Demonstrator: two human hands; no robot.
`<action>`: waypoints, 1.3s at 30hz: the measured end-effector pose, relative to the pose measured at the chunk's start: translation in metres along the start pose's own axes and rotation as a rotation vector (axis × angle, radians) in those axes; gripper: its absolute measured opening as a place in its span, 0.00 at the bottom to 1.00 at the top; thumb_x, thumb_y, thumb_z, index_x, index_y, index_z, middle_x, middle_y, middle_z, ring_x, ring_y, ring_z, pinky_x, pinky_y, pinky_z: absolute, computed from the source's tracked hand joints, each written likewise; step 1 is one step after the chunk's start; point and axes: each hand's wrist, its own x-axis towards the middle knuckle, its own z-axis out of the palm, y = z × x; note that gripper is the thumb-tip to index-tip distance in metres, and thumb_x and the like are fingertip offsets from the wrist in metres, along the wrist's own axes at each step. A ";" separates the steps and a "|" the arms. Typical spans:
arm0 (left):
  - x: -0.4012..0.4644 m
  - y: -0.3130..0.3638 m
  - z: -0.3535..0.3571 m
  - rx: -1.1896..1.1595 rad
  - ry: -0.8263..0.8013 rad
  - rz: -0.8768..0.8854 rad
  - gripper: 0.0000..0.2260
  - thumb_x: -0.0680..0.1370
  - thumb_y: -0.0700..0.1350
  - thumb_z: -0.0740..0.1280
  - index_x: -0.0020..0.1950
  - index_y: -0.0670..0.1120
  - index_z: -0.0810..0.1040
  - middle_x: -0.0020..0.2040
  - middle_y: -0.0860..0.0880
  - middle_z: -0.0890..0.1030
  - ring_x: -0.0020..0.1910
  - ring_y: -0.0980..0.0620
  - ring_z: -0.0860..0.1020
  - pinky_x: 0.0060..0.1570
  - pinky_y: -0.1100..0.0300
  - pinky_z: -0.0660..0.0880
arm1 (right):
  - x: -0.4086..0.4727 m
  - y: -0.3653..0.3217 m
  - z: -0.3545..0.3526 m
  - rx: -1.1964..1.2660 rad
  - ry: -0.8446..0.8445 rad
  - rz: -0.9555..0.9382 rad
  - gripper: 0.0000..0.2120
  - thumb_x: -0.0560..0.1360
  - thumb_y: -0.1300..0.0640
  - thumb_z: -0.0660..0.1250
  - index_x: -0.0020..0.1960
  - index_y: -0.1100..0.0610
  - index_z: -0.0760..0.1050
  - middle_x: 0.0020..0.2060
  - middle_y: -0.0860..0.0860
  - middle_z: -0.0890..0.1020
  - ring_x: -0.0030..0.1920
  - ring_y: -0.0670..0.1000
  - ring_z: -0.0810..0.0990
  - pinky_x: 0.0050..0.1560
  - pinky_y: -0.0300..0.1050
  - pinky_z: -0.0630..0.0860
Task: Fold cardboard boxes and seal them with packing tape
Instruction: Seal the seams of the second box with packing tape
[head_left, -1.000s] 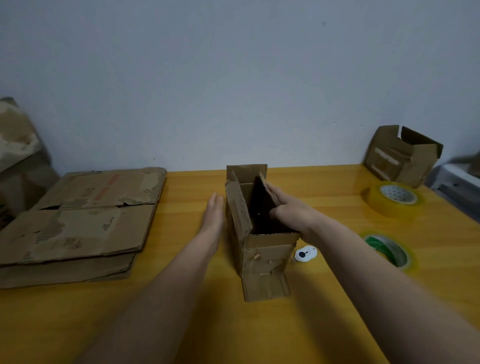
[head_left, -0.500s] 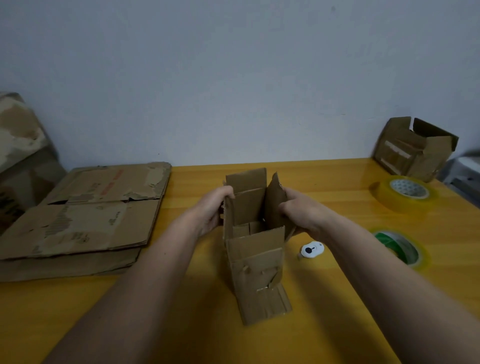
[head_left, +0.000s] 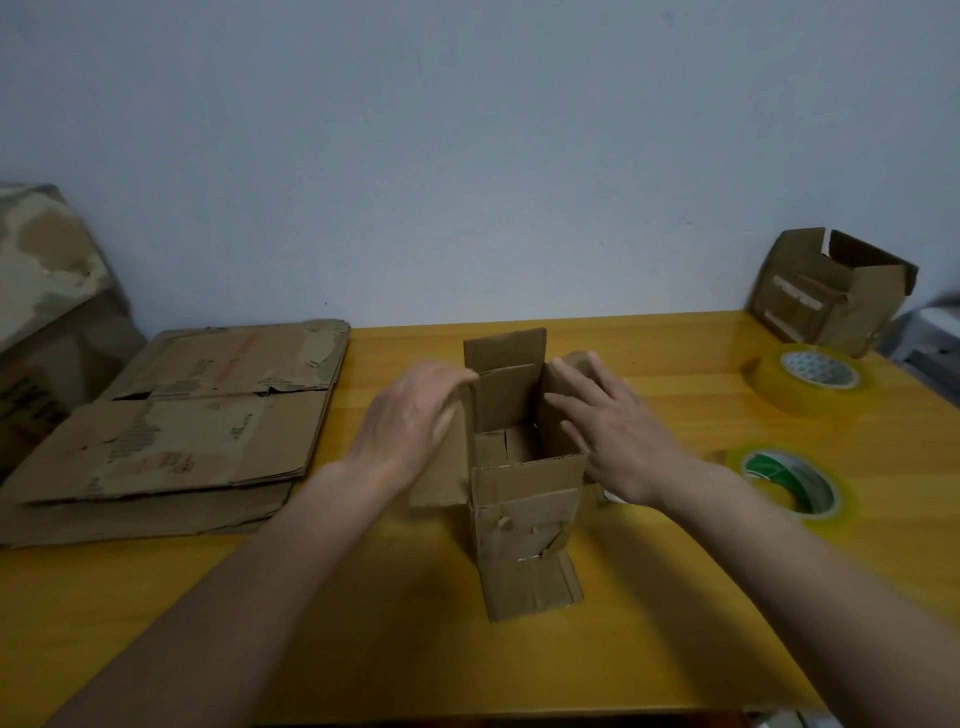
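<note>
A small brown cardboard box stands upright in the middle of the yellow table, its top open and its far flap raised. My left hand lies with straight fingers against the box's left flap. My right hand rests with spread fingers on the right flap and side. Two rolls of packing tape lie to the right: a clear yellowish roll farther back and a roll with a green core nearer.
A stack of flattened cardboard boxes covers the table's left side. Another folded box sits at the far right corner against the wall. More cardboard leans at the far left.
Both hands have opened from gripping the box's side flaps and now lie flat against them. The box's top stands wider open, and the small white object beside it is now hidden by my right hand.
</note>
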 end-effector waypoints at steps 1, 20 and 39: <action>-0.006 0.006 -0.005 -0.079 -0.068 -0.022 0.17 0.75 0.35 0.69 0.63 0.46 0.77 0.55 0.47 0.81 0.54 0.52 0.78 0.55 0.53 0.78 | -0.002 0.002 0.001 -0.028 -0.011 -0.018 0.21 0.83 0.51 0.48 0.76 0.49 0.57 0.78 0.46 0.43 0.76 0.49 0.34 0.76 0.51 0.40; -0.046 0.044 0.009 -0.392 -0.218 -0.381 0.34 0.78 0.59 0.61 0.78 0.60 0.43 0.72 0.56 0.65 0.71 0.57 0.60 0.68 0.52 0.63 | -0.008 -0.020 -0.014 0.321 -0.115 0.115 0.42 0.71 0.42 0.71 0.77 0.49 0.53 0.73 0.50 0.63 0.71 0.52 0.61 0.71 0.50 0.63; -0.036 0.067 0.019 0.076 -0.278 -0.352 0.42 0.74 0.71 0.54 0.80 0.52 0.42 0.78 0.49 0.50 0.76 0.48 0.49 0.75 0.48 0.54 | 0.032 -0.030 0.001 -0.195 -0.127 0.070 0.29 0.79 0.36 0.48 0.75 0.50 0.58 0.73 0.52 0.62 0.74 0.56 0.56 0.73 0.63 0.47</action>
